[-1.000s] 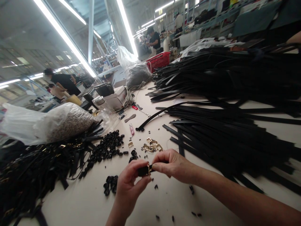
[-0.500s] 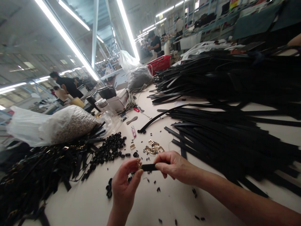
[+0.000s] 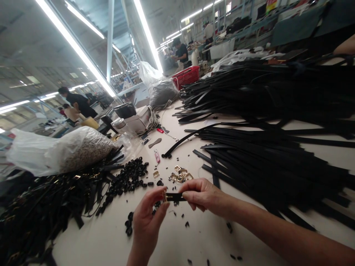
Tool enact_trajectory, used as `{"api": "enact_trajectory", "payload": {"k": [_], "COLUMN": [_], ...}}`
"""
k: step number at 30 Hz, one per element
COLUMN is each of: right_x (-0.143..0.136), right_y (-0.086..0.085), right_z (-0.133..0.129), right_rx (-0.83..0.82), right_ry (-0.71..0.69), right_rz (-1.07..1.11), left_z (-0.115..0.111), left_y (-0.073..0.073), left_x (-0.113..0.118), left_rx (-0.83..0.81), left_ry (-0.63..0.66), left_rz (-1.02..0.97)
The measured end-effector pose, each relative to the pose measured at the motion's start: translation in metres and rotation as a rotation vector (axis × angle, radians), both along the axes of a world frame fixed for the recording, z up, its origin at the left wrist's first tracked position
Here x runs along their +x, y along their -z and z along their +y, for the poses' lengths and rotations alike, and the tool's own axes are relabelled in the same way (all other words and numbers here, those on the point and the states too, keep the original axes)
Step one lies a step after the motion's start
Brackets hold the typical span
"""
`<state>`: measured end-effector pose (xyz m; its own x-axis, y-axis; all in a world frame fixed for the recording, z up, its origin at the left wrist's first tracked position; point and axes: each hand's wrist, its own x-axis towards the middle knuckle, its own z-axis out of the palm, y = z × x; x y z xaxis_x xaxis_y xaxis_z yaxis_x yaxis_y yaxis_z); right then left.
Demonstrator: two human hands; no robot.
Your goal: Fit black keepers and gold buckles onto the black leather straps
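Between my hands a short black strap [image 3: 174, 197] is stretched level above the table. My left hand [image 3: 149, 216] pinches a gold buckle [image 3: 165, 195] at the strap's left end, between thumb and fingers. The strap's right end is gripped by the thumb and fingers of my right hand [image 3: 203, 195]. Loose gold buckles [image 3: 181, 175] lie on the table just beyond, with a single one [image 3: 156, 174] to their left. Small black loops [image 3: 131, 173] are heaped to the left of those.
Finished-looking black straps [image 3: 55, 199] pile up at the left beside a plastic bag [image 3: 83, 147]. Long black strips [image 3: 266, 155] cover the right side of the table [image 3: 172, 244]. Farther back are a pink cutter [image 3: 157, 156], a red basket [image 3: 186, 76] and several people.
The strap between my hands has turned slightly, and a gold-coloured detail now shows near its left end. Both hands keep their grip and have barely moved. The camera view has shifted a little.
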<state>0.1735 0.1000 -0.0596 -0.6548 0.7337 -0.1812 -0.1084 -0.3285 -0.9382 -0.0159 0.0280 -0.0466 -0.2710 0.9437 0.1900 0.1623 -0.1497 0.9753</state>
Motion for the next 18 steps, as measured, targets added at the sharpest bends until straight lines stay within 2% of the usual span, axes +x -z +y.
{"api": "enact_trajectory", "payload": {"k": [4,9,18], "right_x": [-0.001,-0.002,-0.005], "right_y": [0.001,0.002,0.000], "right_z": [-0.001,-0.005,-0.011], "right_rx": [-0.008,0.071,0.277], "right_ry": [-0.019,0.009,0.074], "right_rz": [0.014,-0.064,-0.190], "left_z": [0.001,0.002,0.007], "left_y": [0.005,0.017,0.026], "left_x": [0.007,0.006,0.017], "left_rx": [-0.129,-0.239,-0.349], "left_ry": [0.087,0.201,0.124], "left_rz": [-0.208,-0.317,-0.528]}}
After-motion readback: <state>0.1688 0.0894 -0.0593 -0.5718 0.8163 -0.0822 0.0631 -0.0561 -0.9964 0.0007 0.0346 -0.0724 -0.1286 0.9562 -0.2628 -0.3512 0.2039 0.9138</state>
